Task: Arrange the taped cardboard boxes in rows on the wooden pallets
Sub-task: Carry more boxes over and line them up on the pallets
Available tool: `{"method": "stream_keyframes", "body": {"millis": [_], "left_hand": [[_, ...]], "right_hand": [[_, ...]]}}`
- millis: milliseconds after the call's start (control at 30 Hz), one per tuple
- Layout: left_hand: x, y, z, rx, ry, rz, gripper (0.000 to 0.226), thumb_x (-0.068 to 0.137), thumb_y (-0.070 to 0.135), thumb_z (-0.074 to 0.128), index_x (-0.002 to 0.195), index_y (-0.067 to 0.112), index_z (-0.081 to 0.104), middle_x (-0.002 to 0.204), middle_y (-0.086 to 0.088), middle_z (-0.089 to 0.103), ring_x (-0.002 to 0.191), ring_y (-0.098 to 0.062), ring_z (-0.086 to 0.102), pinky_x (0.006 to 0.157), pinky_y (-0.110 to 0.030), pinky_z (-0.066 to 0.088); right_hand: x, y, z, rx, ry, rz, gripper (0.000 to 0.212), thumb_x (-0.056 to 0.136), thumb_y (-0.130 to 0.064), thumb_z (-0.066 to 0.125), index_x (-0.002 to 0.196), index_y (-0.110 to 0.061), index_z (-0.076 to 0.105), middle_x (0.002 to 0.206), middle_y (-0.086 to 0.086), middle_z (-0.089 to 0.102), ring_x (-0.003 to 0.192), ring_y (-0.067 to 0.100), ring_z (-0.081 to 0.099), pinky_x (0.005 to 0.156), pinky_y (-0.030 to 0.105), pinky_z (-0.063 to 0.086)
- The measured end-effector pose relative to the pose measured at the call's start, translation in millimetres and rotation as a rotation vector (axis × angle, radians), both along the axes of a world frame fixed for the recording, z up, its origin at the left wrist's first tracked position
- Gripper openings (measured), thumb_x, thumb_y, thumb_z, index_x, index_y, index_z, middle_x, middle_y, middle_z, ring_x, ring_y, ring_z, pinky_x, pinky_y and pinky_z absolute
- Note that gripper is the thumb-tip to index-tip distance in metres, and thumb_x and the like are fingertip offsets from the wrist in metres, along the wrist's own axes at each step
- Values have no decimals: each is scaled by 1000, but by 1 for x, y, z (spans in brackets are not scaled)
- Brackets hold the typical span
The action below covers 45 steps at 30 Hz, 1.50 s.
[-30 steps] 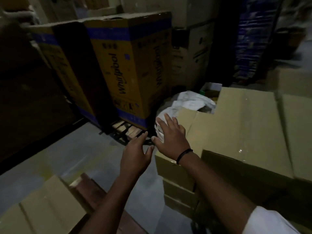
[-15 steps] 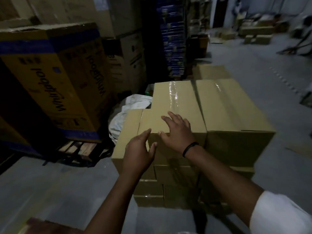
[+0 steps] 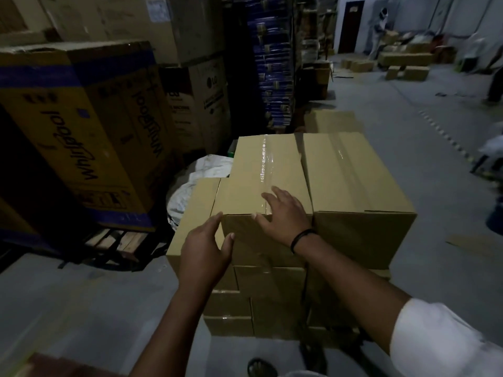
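Both hands lying open on the top box (image 3: 265, 175), left hand (image 3: 202, 250) at its near-left corner, right hand (image 3: 285, 213) flat on top; I'd be squaring it flush against the neighbour box (image 3: 351, 172).

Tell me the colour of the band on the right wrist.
Black, a thin wristband, seen in the head view.

Two top boxes (image 3: 269, 170) side by side atop stacked cartons (image 3: 269, 297).

"Whirlpool" on yellow carton (image 3: 89, 137); "LG" logo on brown carton (image 3: 209, 85)
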<state>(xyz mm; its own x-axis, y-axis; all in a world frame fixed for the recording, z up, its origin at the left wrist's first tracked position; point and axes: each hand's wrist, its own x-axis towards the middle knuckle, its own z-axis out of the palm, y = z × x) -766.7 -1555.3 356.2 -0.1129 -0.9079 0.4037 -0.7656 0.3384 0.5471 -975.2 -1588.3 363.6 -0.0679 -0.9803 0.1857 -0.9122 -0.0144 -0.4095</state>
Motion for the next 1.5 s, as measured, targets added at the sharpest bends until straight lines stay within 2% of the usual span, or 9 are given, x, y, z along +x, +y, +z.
{"method": "stream_keyframes", "body": {"millis": [100, 200, 300, 433, 700, 1033, 1100, 1267, 1500], "left_hand": [[-19, -29, -8, 90, -83, -7, 72, 95, 49, 65, 157, 23, 38, 143, -8, 59, 131, -34, 53, 103, -46, 50], [-40, -66, -14, 215, -264, -16, 82, 97, 66, 49, 163, 29, 19, 167, -4, 28, 151, -46, 19, 120, -57, 27], [-61, -102, -16, 310, -438, -63, 81, 95, 74, 40, 162, 34, 18, 172, -9, 8, 152, -53, 7, 121, -60, 18], [-77, -149, -19, 434, -534, -166, 87, 88, 86, 28, 161, 46, 5, 172, -9, -7, 151, -56, 0, 119, -64, 23], [-101, -226, -20, 415, -546, -166, 89, 85, 93, 19, 160, 49, -1, 172, -4, -9, 151, -56, 7, 113, -64, 31], [-101, -274, -28, 390, -440, -150, 87, 84, 91, 34, 158, 52, 10, 172, 8, -5, 144, -50, 31, 109, -55, 39], [-98, -276, -30, 375, -435, -145, 87, 84, 92, 33, 158, 52, 10, 172, 9, -5, 143, -50, 34, 108, -54, 40], [-94, -279, -34, 346, -445, -140, 87, 84, 92, 30, 158, 52, 9, 172, 9, -5, 139, -50, 39, 106, -53, 42], [-88, -267, -30, 312, -457, -131, 94, 82, 94, 28, 161, 44, 13, 173, -1, -1, 137, -51, 43, 109, -54, 43]], "right_hand": [[-23, -22, -6, 50, 10, -88, 71, 95, -66, 49, 153, -26, 39, 167, 8, 23, 152, 31, 21, 123, 47, 22], [-45, -49, -14, 108, 33, -127, 76, 93, -71, 46, 154, -26, 36, 168, 10, 17, 153, 36, 16, 123, 51, 21], [-60, -73, -26, 170, 39, -159, 80, 91, -75, 43, 154, -26, 36, 168, 13, 14, 154, 40, 10, 124, 53, 14], [-71, -101, -33, 172, 73, -182, 82, 92, -78, 35, 156, -28, 33, 168, 13, 17, 154, 41, 7, 125, 55, 6], [-82, -157, -31, 244, 94, -119, 83, 93, -77, 33, 161, -32, 18, 171, 6, 2, 155, 39, -7, 124, 58, 3], [-88, -188, -32, 306, 33, -169, 88, 89, -83, 32, 161, -36, 12, 170, 5, -10, 154, 40, -14, 119, 64, 12], [-87, -191, -34, 314, 24, -209, 87, 89, -83, 33, 160, -37, 12, 170, 6, -10, 152, 47, -9, 119, 63, 14], [-81, -194, -35, 290, 131, -227, 88, 88, -85, 27, 159, -36, 12, 170, 6, -4, 143, 52, 25, 114, 59, 27], [-71, -184, -26, 279, 134, -229, 93, 84, -87, 32, 160, -35, 16, 171, 4, 0, 143, 50, 27, 115, 55, 27]]}}
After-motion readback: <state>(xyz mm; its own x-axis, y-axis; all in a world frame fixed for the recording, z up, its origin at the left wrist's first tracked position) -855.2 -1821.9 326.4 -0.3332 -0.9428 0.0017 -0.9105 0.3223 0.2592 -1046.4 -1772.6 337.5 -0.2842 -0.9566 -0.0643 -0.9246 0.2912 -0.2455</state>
